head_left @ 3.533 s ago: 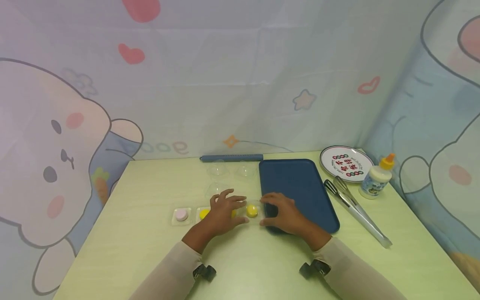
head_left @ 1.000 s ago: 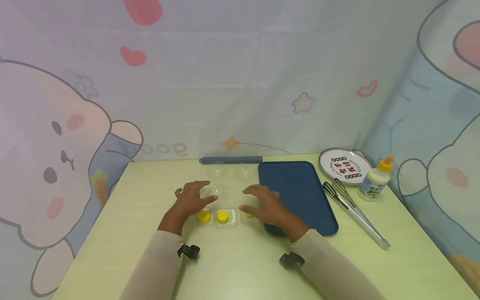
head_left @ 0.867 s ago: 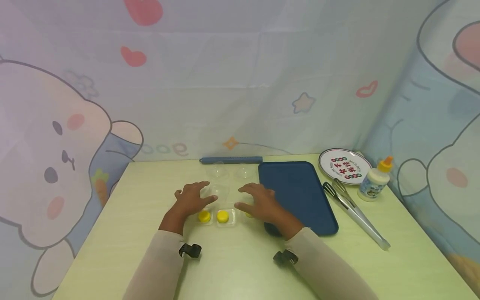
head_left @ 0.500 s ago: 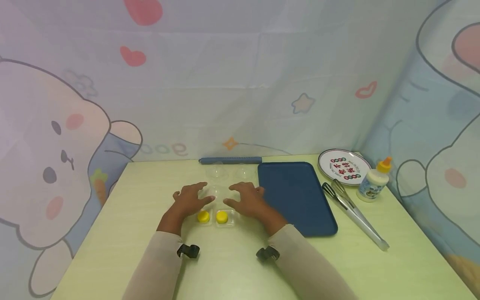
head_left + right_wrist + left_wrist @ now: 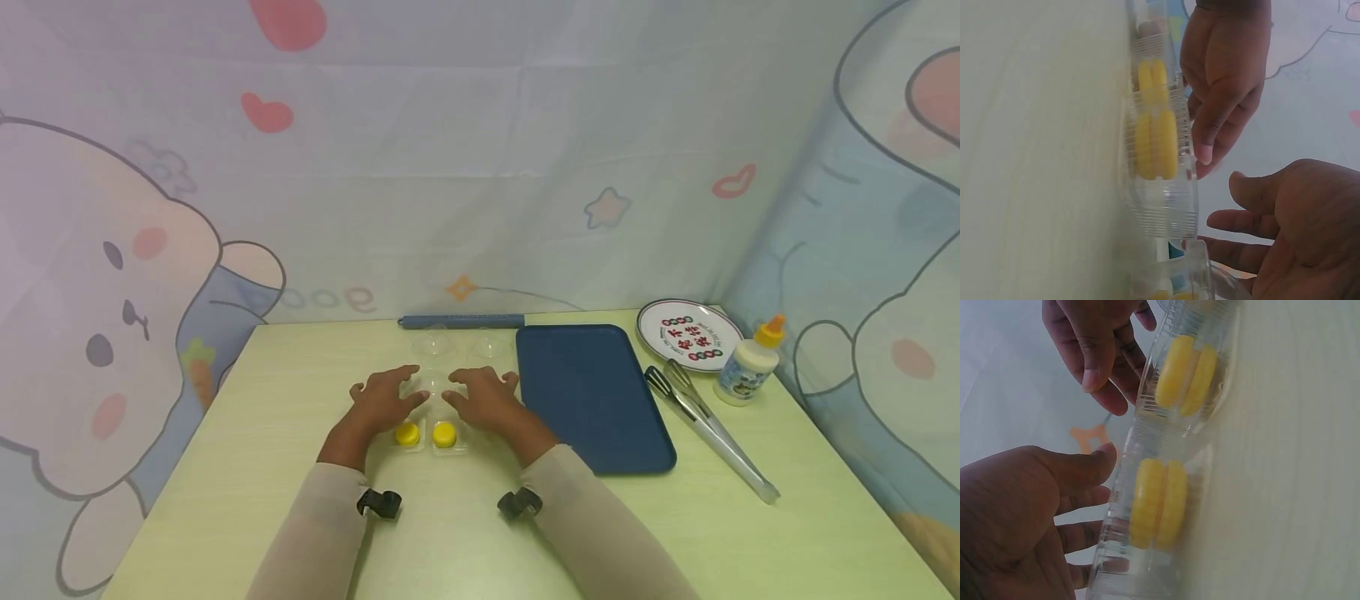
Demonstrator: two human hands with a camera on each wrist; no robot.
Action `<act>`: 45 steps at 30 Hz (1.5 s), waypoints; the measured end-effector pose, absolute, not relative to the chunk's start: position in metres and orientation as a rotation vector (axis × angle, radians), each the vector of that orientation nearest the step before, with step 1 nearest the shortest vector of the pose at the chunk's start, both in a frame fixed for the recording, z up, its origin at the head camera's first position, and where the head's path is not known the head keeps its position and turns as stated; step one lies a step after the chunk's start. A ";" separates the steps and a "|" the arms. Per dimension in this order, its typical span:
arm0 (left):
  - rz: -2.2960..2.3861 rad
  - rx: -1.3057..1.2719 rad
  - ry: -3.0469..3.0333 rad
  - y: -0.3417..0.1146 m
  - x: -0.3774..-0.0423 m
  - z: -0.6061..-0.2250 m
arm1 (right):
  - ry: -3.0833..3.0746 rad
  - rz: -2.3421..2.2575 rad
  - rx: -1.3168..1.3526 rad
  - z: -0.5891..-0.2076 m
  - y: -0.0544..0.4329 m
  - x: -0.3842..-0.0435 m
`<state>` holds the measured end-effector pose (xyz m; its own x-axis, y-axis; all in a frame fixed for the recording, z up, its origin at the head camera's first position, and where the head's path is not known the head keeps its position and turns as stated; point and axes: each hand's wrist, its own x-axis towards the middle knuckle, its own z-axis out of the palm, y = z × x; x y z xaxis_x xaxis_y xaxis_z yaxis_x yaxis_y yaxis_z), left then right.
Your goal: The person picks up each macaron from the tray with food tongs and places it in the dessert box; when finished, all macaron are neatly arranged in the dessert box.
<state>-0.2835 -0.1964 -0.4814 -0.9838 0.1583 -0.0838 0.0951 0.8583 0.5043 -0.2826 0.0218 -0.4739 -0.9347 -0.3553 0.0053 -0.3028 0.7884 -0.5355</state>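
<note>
Two yellow macarons (image 5: pixel 407 433) (image 5: pixel 444 434) sit in clear plastic trays (image 5: pixel 459 448) side by side on the table. My left hand (image 5: pixel 378 406) hovers behind the left tray, its fingers spread and relaxed. Opposite it, my right hand (image 5: pixel 486 402) faces left with thumb and fingers apart. Between the fingertips stands a clear domed lid (image 5: pixel 433 383); whether they touch it I cannot tell. In the right wrist view, another tray (image 5: pixel 1172 269) with something yellow lies beside my right hand (image 5: pixel 1310 219); the head view hides it. A pinkish piece (image 5: pixel 1150 28) shows at the row's far end.
Two more clear domed lids (image 5: pixel 433 343) (image 5: pixel 489 344) stand behind, near a blue-grey rod (image 5: pixel 461 321). To the right lie a dark blue tray (image 5: pixel 592 400), metal tongs (image 5: pixel 716 433), a printed plate (image 5: pixel 690 333) and a white bottle with an orange tip (image 5: pixel 748 367).
Over the last second my right hand has moved left, towards my left hand, which stays nearly still. Earlier, both hands were further right, around a yellow macaron beside the blue tray.
</note>
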 end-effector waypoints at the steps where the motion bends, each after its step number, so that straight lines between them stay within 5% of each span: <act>1: 0.784 0.195 2.912 -0.196 -0.283 -0.482 | 2.883 -0.814 -0.527 -0.474 0.020 -0.282; 13: 0.814 0.206 2.963 -0.192 -0.281 -0.479 | 2.937 -0.658 -0.521 -0.477 0.015 -0.280; 34: 1.422 0.354 3.000 -0.191 -0.277 -0.468 | 3.132 -1.473 -0.600 -0.475 0.029 -0.281; 45: 1.340 0.513 2.944 -0.196 -0.270 -0.466 | 3.021 -1.444 -0.732 -0.471 0.045 -0.277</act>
<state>-0.2699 -0.1956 -0.4656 -0.9422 0.2261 0.2474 0.3350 0.6176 0.7116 -0.2765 0.0446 -0.4709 -0.8701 -0.2503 0.4246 -0.4877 0.5627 -0.6675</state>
